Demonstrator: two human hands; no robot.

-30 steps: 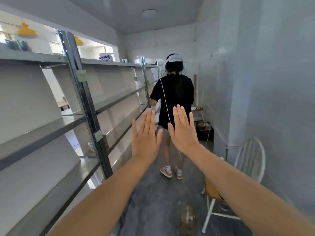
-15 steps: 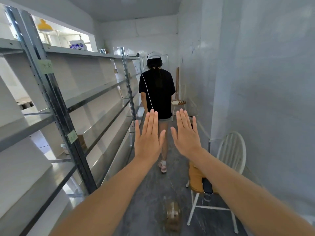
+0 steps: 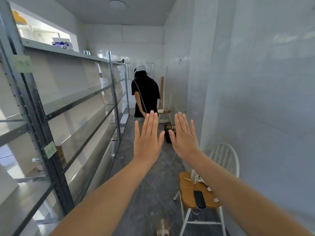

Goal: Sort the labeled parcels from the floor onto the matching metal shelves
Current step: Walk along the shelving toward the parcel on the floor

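- The left hand (image 3: pixel 148 139) and right hand (image 3: pixel 185 138) are raised side by side in mid-air. Their backs face the camera and the fingers are straight and flat. The thumbs are close but apart, and neither hand holds anything.
- A brown taped parcel (image 3: pixel 163 227) lies on the floor (image 3: pixel 150 198) at the near edge, just left of the chair legs and partly cut off by the frame.
- A dark brown box (image 3: pixel 167 135) sits on the floor farther along and shows between the two hands.
- The metal shelves (image 3: pixel 76 102) run along the left wall, with green paper labels (image 3: pixel 23 64) stuck on the near upright. Their writing is too blurred to read.
- A white chair (image 3: pixel 225 157) with a wooden seat stands near on the right, and a black phone (image 3: pixel 199 199) lies on the seat.
- A person (image 3: pixel 145 97) in a black top stands at the far end, back turned.
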